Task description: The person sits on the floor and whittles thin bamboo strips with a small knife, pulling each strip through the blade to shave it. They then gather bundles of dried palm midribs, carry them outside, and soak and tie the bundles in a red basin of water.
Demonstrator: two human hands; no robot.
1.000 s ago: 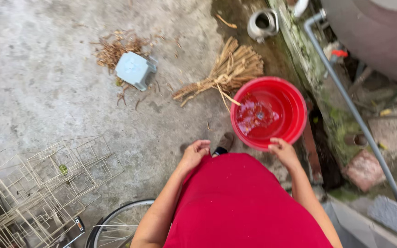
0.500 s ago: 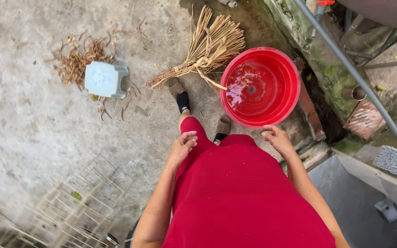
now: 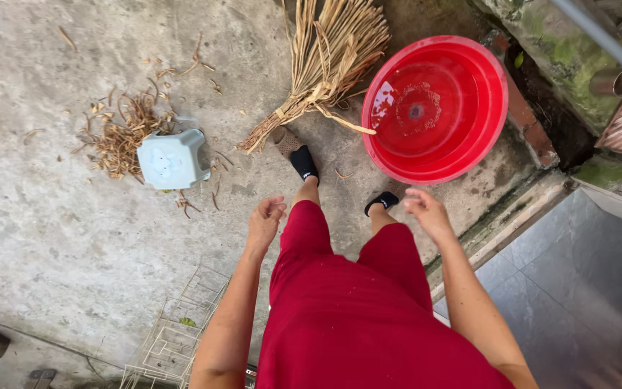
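Note:
I stand on concrete in a red garment and black socks. My left hand (image 3: 265,217) hangs in front of my left thigh, fingers loosely curled, holding nothing. My right hand (image 3: 427,210) hovers near my right knee, fingers apart and empty, just below the rim of a red basin (image 3: 488,122) holding water. A straw broom (image 3: 327,63) lies by my forward foot, its bristles fanning toward the top.
A pale blue plastic stool (image 3: 173,160) sits on a pile of dry plant scraps (image 3: 118,135) to the left. White wire racks (image 3: 178,336) lie at the bottom left. A mossy wall (image 3: 569,50) and grey pipe (image 3: 603,40) run along the right, with dark tiles (image 3: 577,302) below.
The view has shifted: basin, broom and stool now sit farther apart and larger in view. My left foot has stepped forward near the broom handle. Both hands stay empty and low.

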